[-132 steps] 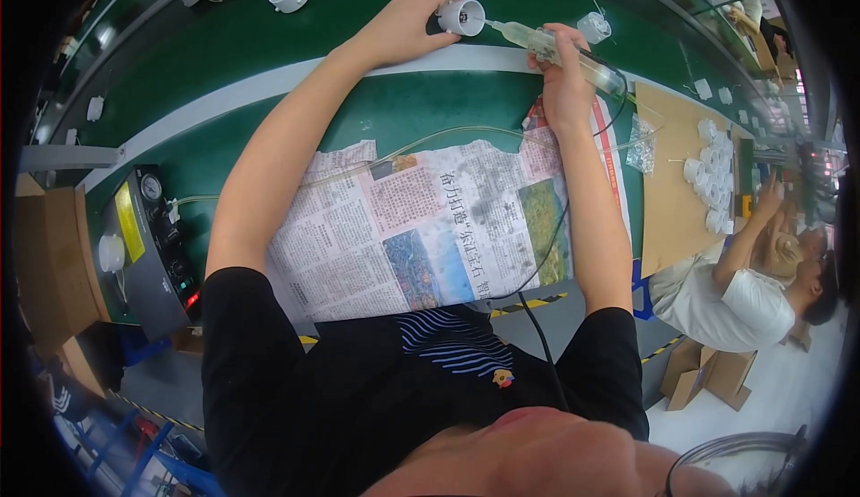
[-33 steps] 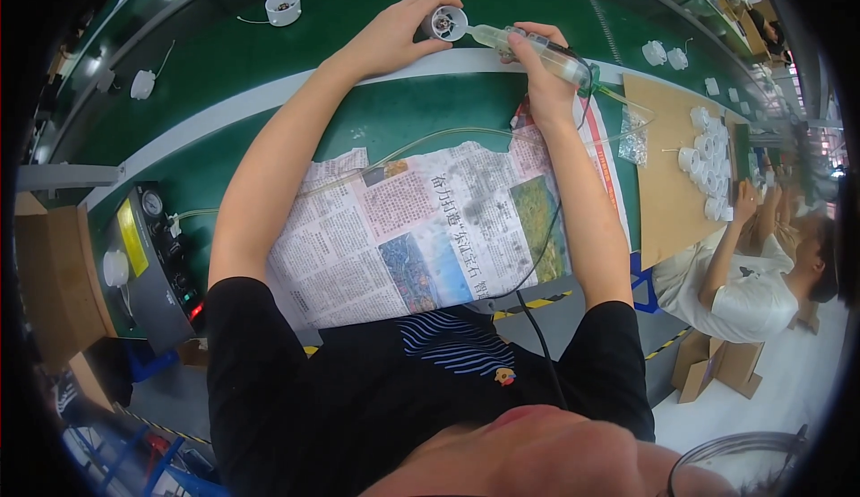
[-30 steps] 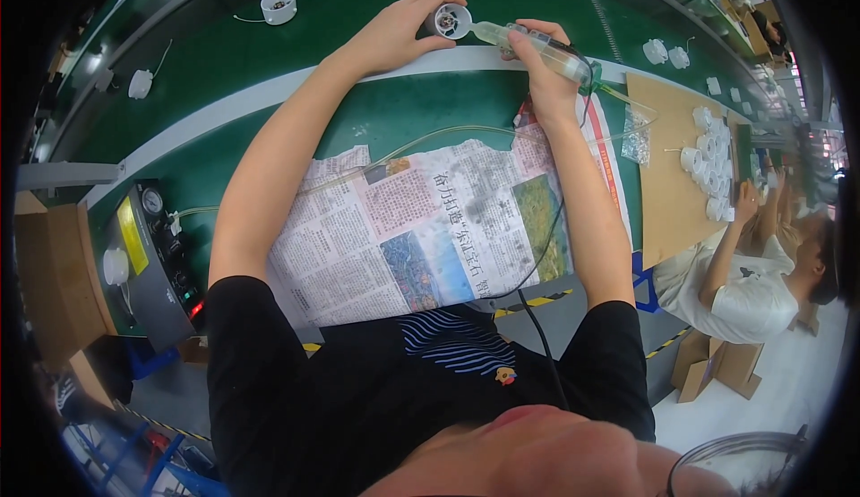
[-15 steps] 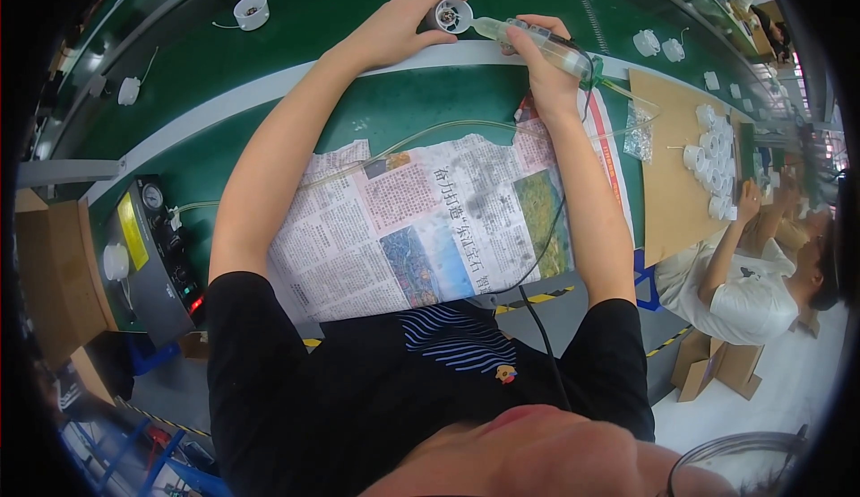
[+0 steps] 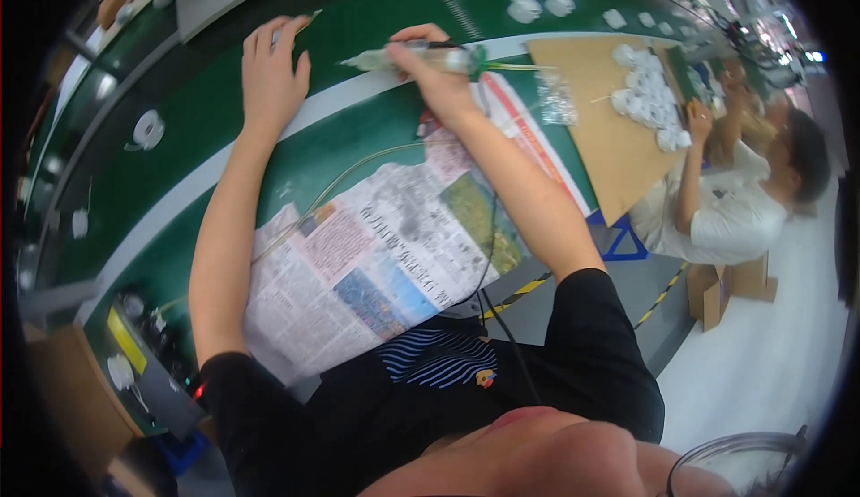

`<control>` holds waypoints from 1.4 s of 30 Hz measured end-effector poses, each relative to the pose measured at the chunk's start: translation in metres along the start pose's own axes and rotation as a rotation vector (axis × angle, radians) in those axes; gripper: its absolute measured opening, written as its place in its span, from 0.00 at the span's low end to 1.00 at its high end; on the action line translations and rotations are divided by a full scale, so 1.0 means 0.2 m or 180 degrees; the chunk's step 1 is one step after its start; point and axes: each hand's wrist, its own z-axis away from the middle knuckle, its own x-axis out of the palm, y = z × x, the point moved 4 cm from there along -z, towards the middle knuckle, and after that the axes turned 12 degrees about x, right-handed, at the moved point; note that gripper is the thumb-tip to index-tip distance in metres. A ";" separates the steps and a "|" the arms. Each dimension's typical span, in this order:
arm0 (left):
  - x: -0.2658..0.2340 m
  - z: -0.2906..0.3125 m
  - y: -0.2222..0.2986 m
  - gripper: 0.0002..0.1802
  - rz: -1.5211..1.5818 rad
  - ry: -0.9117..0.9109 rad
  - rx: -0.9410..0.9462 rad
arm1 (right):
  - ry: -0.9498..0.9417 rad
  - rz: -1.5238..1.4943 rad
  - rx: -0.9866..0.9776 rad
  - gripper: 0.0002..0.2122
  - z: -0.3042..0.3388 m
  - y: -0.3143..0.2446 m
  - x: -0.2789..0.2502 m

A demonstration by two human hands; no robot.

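Over the green belt, my left hand [image 5: 273,76] is closed with bent fingers, the back of the hand toward me. A thin wire end [image 5: 314,16] sticks out past its fingertips; the white round part it belongs to is hidden behind the hand. My right hand [image 5: 430,71] grips a clear dispensing syringe [image 5: 457,60], its tapered tip pointing left toward my left hand but apart from it. From the syringe's green rear end a thin air tube [image 5: 515,67] runs right. Below both hands lies a newspaper sheet [image 5: 358,264] with smudges.
A black dispenser controller [image 5: 157,363] stands at the lower left. Another white round part [image 5: 148,129] sits on the belt. Several white parts [image 5: 645,94] cover a cardboard sheet [image 5: 573,129] at right, beside a clear bag [image 5: 557,98]. A person [image 5: 735,183] works further right.
The view has swung left. My left hand has moved away from the syringe tip with the white round part, which is now hidden. My right hand still holds the syringe.
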 end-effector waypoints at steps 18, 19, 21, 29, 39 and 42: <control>0.07 0.04 0.03 0.11 0.0561 -0.0949 -0.0089 | -0.0099 -0.0463 0.0391 0.12 0.01 0.00 -0.02; 0.08 0.04 0.03 0.11 0.0626 -0.0910 -0.0078 | -0.0072 -0.0522 0.0430 0.12 0.01 0.00 -0.02; 0.08 0.04 0.01 0.11 0.0679 -0.0938 -0.0121 | -0.0093 -0.0498 0.0423 0.12 0.01 0.00 -0.02; 0.07 0.04 0.00 0.11 0.0602 -0.1013 -0.0162 | -0.0140 -0.0382 0.0434 0.12 0.02 -0.01 -0.01; 0.08 0.04 0.00 0.11 0.0602 -0.0921 -0.0072 | -0.0159 -0.0264 0.0339 0.12 0.02 -0.02 -0.01; 0.07 0.04 0.00 0.11 0.0577 -0.0936 -0.0088 | -0.0187 -0.0221 0.0377 0.12 0.02 -0.01 -0.01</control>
